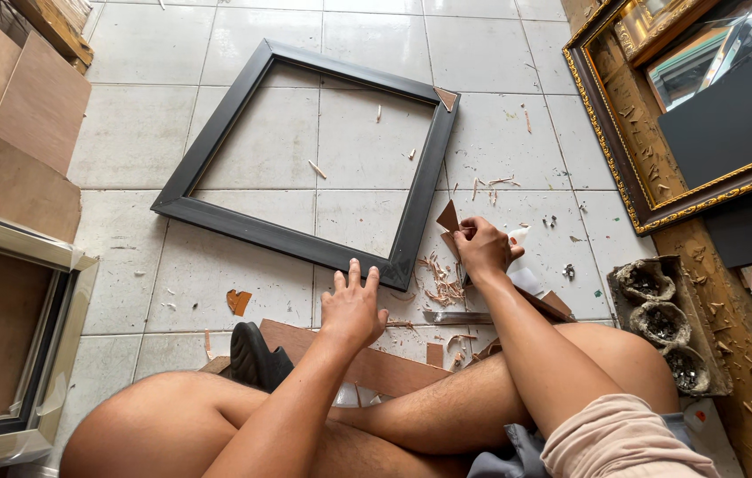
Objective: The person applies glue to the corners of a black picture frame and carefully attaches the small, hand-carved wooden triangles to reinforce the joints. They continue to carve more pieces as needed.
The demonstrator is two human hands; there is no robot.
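Note:
A black square picture frame (217,217) lies flat on the white tiled floor (137,133), turned like a diamond. My left hand (351,305) rests with spread fingers on the frame's near corner. My right hand (482,248) is just right of that corner and pinches a small brown triangular piece of board (448,216). Another brown triangle (445,97) sits on the frame's far right corner. I sit cross-legged, knees low in the view.
Wood shavings (440,283) and a metal blade (456,317) lie by my right hand. A brown board strip (376,367) and a black sandal (257,358) lie near my legs. Gold-edged frames (624,168) stand right, a silver frame (57,292) and boards left.

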